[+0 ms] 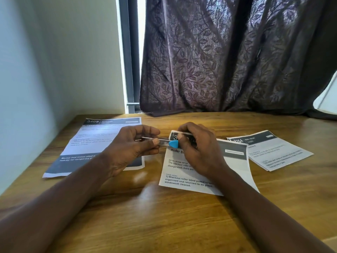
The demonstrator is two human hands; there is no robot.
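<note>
My left hand [133, 145] pinches a thin silvery tool [163, 141] between thumb and fingers, just above the wooden table [164, 216]. A small blue triangular piece [172, 143] sits at the tool's right end. My right hand [198, 148] has its fingers curled over the top left corner of the middle printed sheet [235, 167], lifting that corner, and touches the blue piece. Whether it pinches the blue piece I cannot tell.
A printed sheet numbered 3409 [94, 141] lies flat at the left. A folded stack of sheets [277, 152] lies at the right. A dark patterned curtain [228, 55] hangs over the table's far edge, beside a window frame [130, 52] and a white wall.
</note>
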